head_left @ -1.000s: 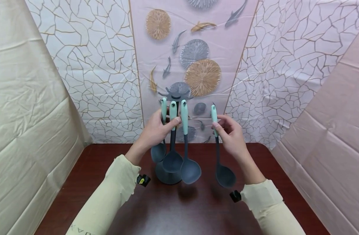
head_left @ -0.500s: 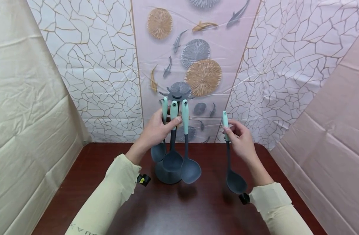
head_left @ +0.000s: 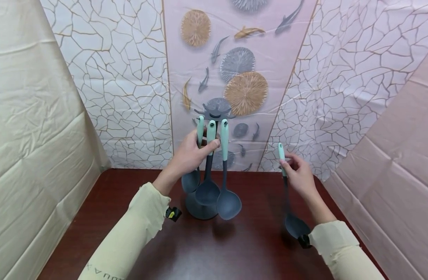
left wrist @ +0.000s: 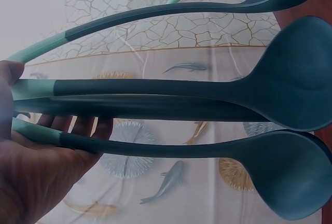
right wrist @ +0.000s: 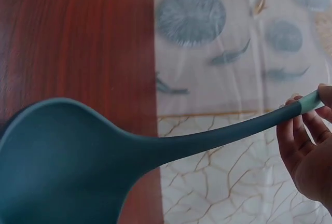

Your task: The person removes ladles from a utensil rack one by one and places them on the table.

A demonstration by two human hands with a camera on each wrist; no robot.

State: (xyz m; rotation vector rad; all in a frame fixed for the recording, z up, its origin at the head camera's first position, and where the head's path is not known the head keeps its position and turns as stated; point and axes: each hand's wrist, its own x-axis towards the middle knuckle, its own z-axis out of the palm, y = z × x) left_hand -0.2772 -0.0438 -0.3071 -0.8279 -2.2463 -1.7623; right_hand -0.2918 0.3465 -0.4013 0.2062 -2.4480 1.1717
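Observation:
My left hand (head_left: 191,153) grips the pole of a dark utensil stand (head_left: 197,209), its thumb across the mint-green handle of the middle ladle (head_left: 207,193). Another ladle (head_left: 229,205) hangs to the right, and a smaller dark-bowled utensil (head_left: 190,182) hangs at the left, its handle beside the palm. In the left wrist view, the fingers (left wrist: 104,128) reach behind the pole. Away to the right, my right hand (head_left: 300,177) pinches the mint handle of a separate ladle (right wrist: 57,156), bowl down, tilted, above the table.
The dark red wooden table (head_left: 207,256) carries the stand near its back edge. Behind it hangs a patterned cloth (head_left: 130,85) with fish and round motifs. Beige cloth walls (head_left: 35,155) slope along both sides.
My right hand has moved the ladle rightward, lower and farther from the stand. My left hand keeps its hold on the stand; the hanging utensils look the same.

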